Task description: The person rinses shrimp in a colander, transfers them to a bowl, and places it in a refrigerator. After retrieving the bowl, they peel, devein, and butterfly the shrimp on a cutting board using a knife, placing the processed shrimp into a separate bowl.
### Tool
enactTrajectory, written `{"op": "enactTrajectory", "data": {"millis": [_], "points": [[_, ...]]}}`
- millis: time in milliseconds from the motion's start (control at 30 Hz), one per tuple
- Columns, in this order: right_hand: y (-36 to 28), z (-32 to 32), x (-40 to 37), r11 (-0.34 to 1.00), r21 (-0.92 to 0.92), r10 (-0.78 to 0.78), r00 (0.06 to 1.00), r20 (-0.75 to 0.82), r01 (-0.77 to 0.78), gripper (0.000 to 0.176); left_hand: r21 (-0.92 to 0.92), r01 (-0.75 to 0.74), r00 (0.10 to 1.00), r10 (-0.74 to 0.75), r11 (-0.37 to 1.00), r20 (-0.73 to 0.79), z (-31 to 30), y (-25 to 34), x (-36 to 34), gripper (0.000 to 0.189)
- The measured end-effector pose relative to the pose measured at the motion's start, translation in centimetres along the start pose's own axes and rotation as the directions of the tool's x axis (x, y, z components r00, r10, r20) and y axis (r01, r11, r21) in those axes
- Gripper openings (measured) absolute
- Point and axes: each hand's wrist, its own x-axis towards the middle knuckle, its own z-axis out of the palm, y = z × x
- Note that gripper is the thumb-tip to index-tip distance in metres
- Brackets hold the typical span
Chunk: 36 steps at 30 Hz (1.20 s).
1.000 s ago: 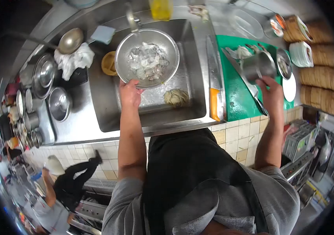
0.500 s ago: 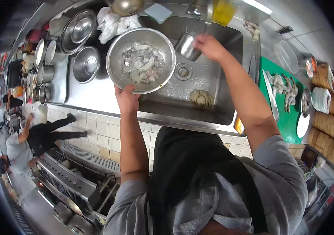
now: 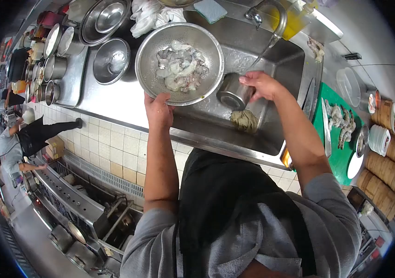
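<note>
My left hand [image 3: 159,110] grips the near rim of a perforated metal colander [image 3: 144,76], held tilted over the sink's left side. Peeled, greyish shrimp [image 3: 181,67] lie heaped in it. My right hand [image 3: 263,86] is closed on a metal cup [image 3: 235,91], tipped over inside the sink [image 3: 276,116] just right of the colander. Behind the cup, a stream of water runs from the faucet [image 3: 282,23]. A crumpled olive-brown item [image 3: 244,121], perhaps a cloth, lies on the sink floor below the cup.
Metal bowls [image 3: 111,61] and a white cloth [image 3: 153,17] sit left of the sink. On the right, a green cutting board [image 3: 345,160] carries a knife [image 3: 326,132] and more shrimp [image 3: 343,121]. Bamboo steamers [image 3: 382,176] stand beyond. Another person [image 3: 14,143] stands near the stove at left.
My right hand has brought the cup down and nearer to me, away from the faucet, and its tilt has changed. My left hand still holds the colander. The view has shifted slightly.
</note>
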Motion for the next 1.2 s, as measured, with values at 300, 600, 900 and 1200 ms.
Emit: {"op": "enactTrajectory", "data": {"millis": [300,600,900,1200], "points": [[5.2,4.8,-4.6,0.953,0.276,0.107,0.991,0.081,-0.125,0.042,0.022,-0.307,0.944,0.307,0.951,-0.118,0.2,-1.2,-1.3,0.052],[7.2,4.5,-7.9,0.917,-0.389,-0.172,0.968,-0.183,0.089,0.032,-0.073,0.088,0.993,-0.094,0.993,-0.076,-0.2,1.3,-3.5,0.047],[13.5,4.2,-8.6,0.834,-0.552,-0.231,0.919,-0.318,0.019,0.015,-0.056,0.225,0.974,-0.225,0.973,0.011,-0.4,0.4,-5.1,0.053],[8.3,0.3,-9.0,0.841,-0.541,-0.360,0.754,-0.549,0.007,0.016,0.237,0.217,0.976,-0.216,0.947,-0.029,-4.0,-2.7,-7.0,0.058]]}}
